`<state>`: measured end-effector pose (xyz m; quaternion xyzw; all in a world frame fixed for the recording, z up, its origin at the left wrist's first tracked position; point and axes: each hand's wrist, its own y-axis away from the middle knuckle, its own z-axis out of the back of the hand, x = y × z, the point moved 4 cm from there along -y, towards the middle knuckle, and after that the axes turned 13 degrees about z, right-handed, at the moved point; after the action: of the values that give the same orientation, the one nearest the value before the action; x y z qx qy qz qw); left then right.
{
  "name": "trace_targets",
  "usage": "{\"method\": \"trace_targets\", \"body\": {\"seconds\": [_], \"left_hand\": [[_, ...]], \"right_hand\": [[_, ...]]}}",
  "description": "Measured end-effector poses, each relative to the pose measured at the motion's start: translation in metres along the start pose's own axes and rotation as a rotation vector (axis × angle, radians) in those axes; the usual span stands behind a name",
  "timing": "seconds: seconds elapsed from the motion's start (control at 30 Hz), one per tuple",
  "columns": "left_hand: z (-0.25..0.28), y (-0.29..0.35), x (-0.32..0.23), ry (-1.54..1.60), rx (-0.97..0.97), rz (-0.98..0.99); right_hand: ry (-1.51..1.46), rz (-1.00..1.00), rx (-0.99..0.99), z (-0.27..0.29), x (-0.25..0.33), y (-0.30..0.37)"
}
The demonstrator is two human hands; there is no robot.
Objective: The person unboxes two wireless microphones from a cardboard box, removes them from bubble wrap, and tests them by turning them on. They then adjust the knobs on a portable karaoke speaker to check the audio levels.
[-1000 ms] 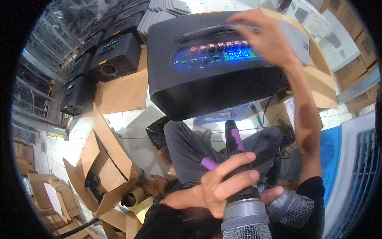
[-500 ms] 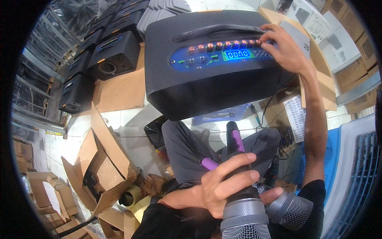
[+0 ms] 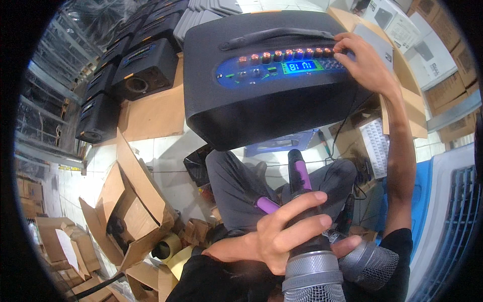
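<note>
A large black portable speaker stands in front of me, its top panel lit blue. A row of glowing copper-coloured knobs runs above a small lit display. My right hand reaches to the right end of that row, thumb and fingers closed around the end knob, which they mostly hide. Near my lap my left hand grips two microphones together. One microphone has its silver grille toward me and a purple section on its handle; the other microphone angles to the right beneath it.
More black speakers line the far left, near stacked grey panels. An opened cardboard box and tape rolls lie at the left. White cartons and a white-and-blue plastic unit stand at the right.
The fingers of my right hand have shifted slightly right along the knob row, showing more of the neighbouring knob. The display's characters have changed. My left hand keeps both microphones.
</note>
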<state>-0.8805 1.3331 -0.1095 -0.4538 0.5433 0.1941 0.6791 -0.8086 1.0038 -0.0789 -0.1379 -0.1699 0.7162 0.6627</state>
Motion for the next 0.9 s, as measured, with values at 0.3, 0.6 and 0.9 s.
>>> {"method": "trace_targets", "body": {"seconds": [0.3, 0.6, 0.9], "left_hand": [[-0.001, -0.001, 0.002, -0.028, -0.004, -0.029], [-0.001, -0.003, 0.002, -0.029, -0.019, -0.010], [-0.001, -0.004, 0.001, -0.002, -0.017, -0.022]], "right_hand": [[-0.067, -0.014, -0.070, -0.001, 0.006, 0.002], [-0.472, -0.224, -0.203, 0.000, -0.010, 0.012], [-0.829, -0.429, -0.584, -0.010, -0.040, 0.027]]}}
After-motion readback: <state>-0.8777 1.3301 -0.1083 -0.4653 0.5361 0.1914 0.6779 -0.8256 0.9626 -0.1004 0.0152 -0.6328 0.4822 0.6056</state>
